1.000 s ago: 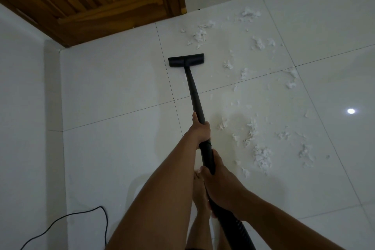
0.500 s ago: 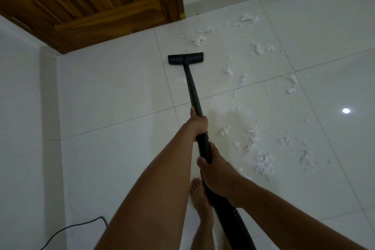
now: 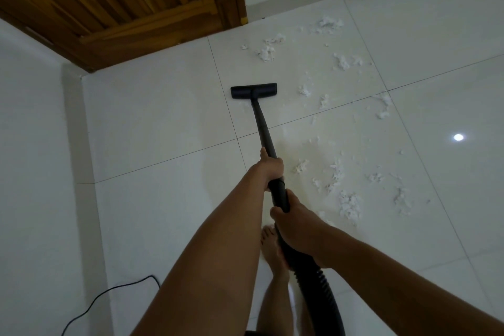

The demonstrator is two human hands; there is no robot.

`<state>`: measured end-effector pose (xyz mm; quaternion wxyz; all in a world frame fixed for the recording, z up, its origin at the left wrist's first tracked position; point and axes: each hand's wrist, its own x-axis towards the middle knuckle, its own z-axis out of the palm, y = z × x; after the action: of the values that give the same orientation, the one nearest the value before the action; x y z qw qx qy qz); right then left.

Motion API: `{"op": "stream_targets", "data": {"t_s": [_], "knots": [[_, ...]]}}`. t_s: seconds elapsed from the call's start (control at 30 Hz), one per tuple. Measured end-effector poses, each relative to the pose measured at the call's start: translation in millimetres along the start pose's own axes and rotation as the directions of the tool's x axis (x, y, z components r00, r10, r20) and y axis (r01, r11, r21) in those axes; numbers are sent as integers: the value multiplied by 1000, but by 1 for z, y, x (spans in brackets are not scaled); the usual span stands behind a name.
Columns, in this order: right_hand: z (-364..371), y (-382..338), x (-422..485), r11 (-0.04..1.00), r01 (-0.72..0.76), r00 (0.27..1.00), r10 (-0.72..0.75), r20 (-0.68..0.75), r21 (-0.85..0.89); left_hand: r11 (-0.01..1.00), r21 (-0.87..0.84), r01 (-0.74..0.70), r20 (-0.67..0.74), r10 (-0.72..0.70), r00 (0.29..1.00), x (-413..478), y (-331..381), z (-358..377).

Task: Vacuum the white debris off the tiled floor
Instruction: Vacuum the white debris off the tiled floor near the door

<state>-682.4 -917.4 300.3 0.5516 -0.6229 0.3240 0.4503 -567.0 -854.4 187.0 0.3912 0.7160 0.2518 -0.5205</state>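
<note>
— Why grip the vacuum wand (image 3: 263, 128) at two places?
— For push and steering: left hand (image 3: 271, 169) curled round the tube at centre frame, right hand (image 3: 296, 222) wrapped round the thicker end just below, beside the hose (image 3: 319, 289).
— And the floor head (image 3: 253, 90)?
— Kept flat on the tiled floor (image 3: 163, 117), above centre, with the white debris (image 3: 349, 203) scattered from upper right down to right of centre, mostly untouched.
— Different from half a second back?
— Pulled back toward the hands, now lower in frame and farther from the clump (image 3: 266, 53) near the door (image 3: 122, 3). Same grips. Likely lining up a stroke to the right.
</note>
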Motion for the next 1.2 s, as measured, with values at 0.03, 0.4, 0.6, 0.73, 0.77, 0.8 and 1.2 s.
{"op": "stream_targets", "data": {"t_s": [0.03, 0.4, 0.6, 0.73, 0.77, 0.8, 1.2], "knots": [[1, -1, -2, 1000, 1, 1000, -1, 2, -3, 1000, 2, 6, 7, -6, 1000, -2, 0, -1], [8, -22, 18, 998, 11, 1000, -12, -19, -59, 999, -37, -1, 4, 1, 1000, 18, 9, -21], [5, -36, 36, 1000, 12, 1000, -12, -6, 6, 999, -50, -8, -2, 8, 1000, 34, 27, -34], [0, -47, 51, 1000, 21, 999, -22, -39, -11, 999, -41, -6, 2, 6, 1000, 45, 44, -41], [0, -49, 56, 1000, 23, 998, -23, -53, -3, 999, -34, -9, 3, 9, 1000, 49, 49, -43], [-1, -52, 60, 999, 31, 996, -33, -78, -22, 1000, -23, -13, 3, 13, 1000, 52, 53, -45], [-25, -81, 89, 995, 70, 993, -76, -86, -68, 999, -19, -49, -3, 49, 999, 79, 93, -56]]}}
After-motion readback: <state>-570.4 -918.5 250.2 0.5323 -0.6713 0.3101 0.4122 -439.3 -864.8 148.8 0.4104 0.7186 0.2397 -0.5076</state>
